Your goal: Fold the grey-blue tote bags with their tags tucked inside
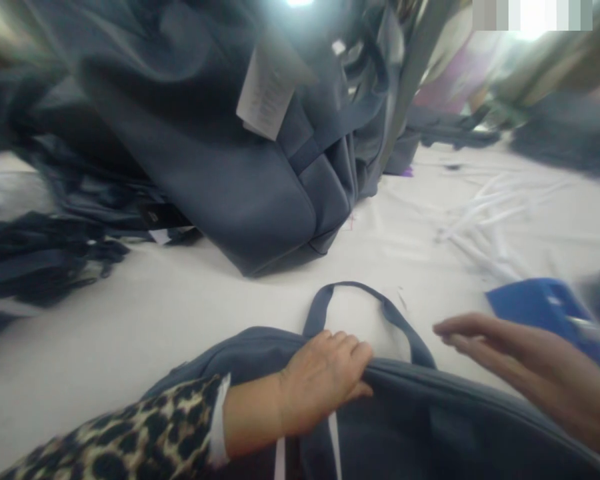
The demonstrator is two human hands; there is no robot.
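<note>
My left hand (323, 380) is clenched on the top edge of a slate-blue fabric tote bag (405, 427) lying at the front of the white counter (130, 320), its flat strap looping up; my open right hand (510, 360) hovers just beside it, near a bright blue plastic object (545, 310), with a larger slate-blue fabric bag (205, 160) beyond

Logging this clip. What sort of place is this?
Likely a bag workshop: the left hand holds a navy tote bag; more lie heaped on a white table, one with a paper hang tag.
</note>
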